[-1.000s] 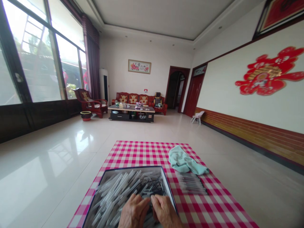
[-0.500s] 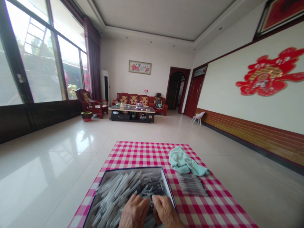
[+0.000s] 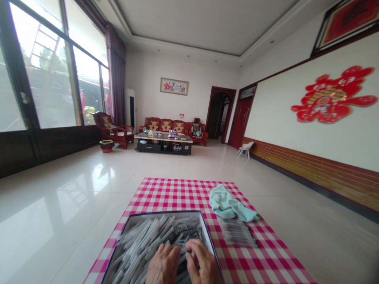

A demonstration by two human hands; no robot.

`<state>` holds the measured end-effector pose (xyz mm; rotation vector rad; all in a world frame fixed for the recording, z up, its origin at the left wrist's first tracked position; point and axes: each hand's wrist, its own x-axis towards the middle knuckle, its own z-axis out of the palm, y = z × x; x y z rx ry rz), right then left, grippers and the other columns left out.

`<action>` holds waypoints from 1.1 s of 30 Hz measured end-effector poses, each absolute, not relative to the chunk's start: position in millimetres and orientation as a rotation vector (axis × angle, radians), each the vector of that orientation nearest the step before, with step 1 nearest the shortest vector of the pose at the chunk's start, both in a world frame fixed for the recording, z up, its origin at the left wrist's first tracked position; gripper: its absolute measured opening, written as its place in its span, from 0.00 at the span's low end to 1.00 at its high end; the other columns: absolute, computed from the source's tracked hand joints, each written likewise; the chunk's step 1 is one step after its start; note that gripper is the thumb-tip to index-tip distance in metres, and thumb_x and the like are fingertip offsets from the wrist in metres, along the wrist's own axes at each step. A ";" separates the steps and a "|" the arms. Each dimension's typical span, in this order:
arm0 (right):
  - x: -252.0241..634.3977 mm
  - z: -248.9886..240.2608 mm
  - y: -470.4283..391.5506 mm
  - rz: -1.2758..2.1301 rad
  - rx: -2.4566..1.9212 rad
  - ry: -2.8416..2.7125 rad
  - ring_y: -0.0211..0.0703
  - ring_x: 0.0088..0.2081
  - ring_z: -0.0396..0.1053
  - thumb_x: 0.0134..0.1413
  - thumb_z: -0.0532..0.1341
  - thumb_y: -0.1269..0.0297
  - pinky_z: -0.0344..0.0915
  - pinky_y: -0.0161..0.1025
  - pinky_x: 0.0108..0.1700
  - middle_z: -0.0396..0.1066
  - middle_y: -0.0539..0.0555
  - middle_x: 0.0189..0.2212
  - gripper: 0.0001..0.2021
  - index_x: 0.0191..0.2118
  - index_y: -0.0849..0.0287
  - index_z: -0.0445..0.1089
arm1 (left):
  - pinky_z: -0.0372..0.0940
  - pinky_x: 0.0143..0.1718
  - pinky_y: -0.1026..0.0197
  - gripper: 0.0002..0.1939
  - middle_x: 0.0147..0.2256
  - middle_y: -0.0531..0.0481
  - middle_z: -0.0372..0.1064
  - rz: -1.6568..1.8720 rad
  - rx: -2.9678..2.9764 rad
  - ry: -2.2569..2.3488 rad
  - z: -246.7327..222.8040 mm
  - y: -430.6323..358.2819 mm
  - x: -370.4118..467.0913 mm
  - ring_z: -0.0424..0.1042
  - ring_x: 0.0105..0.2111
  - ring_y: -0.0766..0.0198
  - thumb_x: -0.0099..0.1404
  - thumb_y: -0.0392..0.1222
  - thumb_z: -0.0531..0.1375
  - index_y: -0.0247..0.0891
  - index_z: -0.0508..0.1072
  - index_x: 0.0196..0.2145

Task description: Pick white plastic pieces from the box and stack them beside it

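A shallow box with a dark blue rim [image 3: 166,213] holds a heap of clear and white pen-like sticks [image 3: 142,244], with dark slim pieces at its right side. Over the near part of the box is my left hand [image 3: 164,262], its fingers curled; what they hold, if anything, is hidden. Close beside it on the right, my right hand [image 3: 201,260] pinches something small and dark that I cannot make out. A row of slim dark-tipped sticks [image 3: 239,233] lies right of the box, below a mint green cloth [image 3: 231,203].
The box, row and cloth rest on a pink and white checked tablecloth [image 3: 168,194]. Beyond the tiled floor stand a low black table [image 3: 162,142], a red wooden sofa [image 3: 166,124], a red armchair [image 3: 114,130] and a small stool [image 3: 245,149].
My right hand has shifted slightly left and up, with its fingers more raised and pinched. My left hand has moved a little left. The view has tilted slightly.
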<state>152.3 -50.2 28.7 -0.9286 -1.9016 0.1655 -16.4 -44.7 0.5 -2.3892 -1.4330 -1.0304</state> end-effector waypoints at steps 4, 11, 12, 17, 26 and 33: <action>140.1 25.3 -47.4 0.142 -0.917 -2.093 0.42 0.44 0.72 0.51 0.50 0.82 0.68 0.35 0.47 0.72 0.56 0.41 0.18 0.42 0.56 0.66 | 0.62 0.30 0.63 0.09 0.29 0.51 0.70 -1.068 -2.404 -1.471 0.6 -46.1 -14.8 0.69 0.30 0.61 0.66 0.34 0.54 0.43 0.73 0.37; 133.3 37.4 -42.4 0.042 -1.221 -2.276 0.40 0.33 0.72 0.50 0.53 0.84 0.66 0.32 0.34 0.70 0.51 0.33 0.14 0.34 0.57 0.65 | 0.61 0.30 0.62 0.09 0.28 0.52 0.69 -1.146 -2.389 -1.496 -9.7 -43.4 -12.5 0.68 0.30 0.61 0.67 0.35 0.53 0.43 0.72 0.33; 134.1 41.1 -42.7 0.026 -1.240 -2.304 0.40 0.33 0.72 0.50 0.54 0.83 0.66 0.32 0.34 0.70 0.51 0.33 0.13 0.34 0.57 0.65 | 0.61 0.31 0.62 0.09 0.28 0.52 0.69 -1.145 -2.392 -1.495 -11.0 -42.8 -12.3 0.68 0.30 0.61 0.67 0.34 0.53 0.43 0.72 0.33; 146.9 54.1 -42.2 -0.042 -1.304 -2.370 0.42 0.34 0.72 0.51 0.53 0.84 0.65 0.33 0.33 0.70 0.52 0.36 0.14 0.37 0.57 0.66 | 0.63 0.32 0.63 0.12 0.29 0.50 0.70 -1.174 -2.360 -1.434 -14.1 -40.0 -12.4 0.69 0.30 0.61 0.70 0.38 0.50 0.43 0.73 0.40; 172.5 50.4 -34.9 0.082 -1.283 -2.201 0.40 0.34 0.70 0.56 0.48 0.82 0.65 0.33 0.35 0.67 0.52 0.37 0.16 0.40 0.56 0.66 | 0.68 0.31 0.64 0.17 0.28 0.50 0.72 -1.360 -2.254 -1.432 -1.5 -39.9 -15.0 0.73 0.29 0.63 0.72 0.51 0.49 0.42 0.75 0.38; 165.9 59.3 -36.7 0.264 -1.214 -2.154 0.41 0.39 0.70 0.56 0.50 0.80 0.66 0.35 0.42 0.67 0.54 0.40 0.15 0.42 0.56 0.66 | 0.70 0.27 0.68 0.17 0.27 0.52 0.76 -1.811 -2.368 -1.664 14.9 -41.3 -25.5 0.75 0.24 0.65 0.64 0.57 0.58 0.41 0.78 0.35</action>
